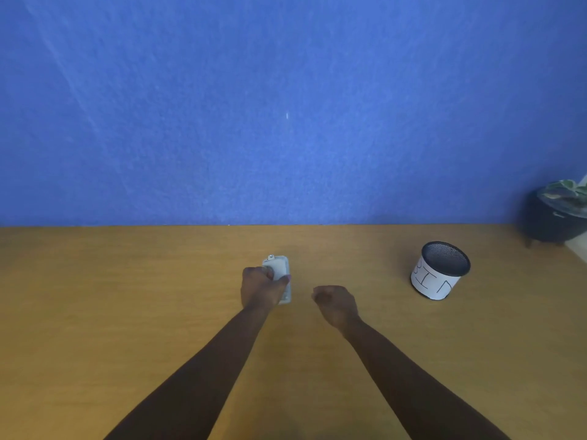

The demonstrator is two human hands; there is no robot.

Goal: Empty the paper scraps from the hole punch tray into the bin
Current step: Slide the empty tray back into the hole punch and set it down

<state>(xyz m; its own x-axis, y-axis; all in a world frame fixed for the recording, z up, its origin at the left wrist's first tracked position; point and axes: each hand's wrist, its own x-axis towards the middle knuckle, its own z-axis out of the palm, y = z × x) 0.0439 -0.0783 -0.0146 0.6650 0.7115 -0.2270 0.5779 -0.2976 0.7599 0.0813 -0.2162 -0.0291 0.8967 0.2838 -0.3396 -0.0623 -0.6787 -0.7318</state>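
A small pale grey hole punch (280,267) lies on the wooden desk (127,296) near the middle. My left hand (262,289) is wrapped over its near part, thumb on its right side, hiding much of it. My right hand (336,304) hovers a little to the right of the punch with fingers curled in and nothing in it. The bin (440,271), a black mesh cup wrapped in white paper with "BIN" written on it, stands upright at the right of the desk, well apart from both hands. No paper scraps are visible.
A blue felt partition (286,106) rises along the desk's far edge. A dark pot with a leafy plant (559,214) stands at the far right corner, behind the bin.
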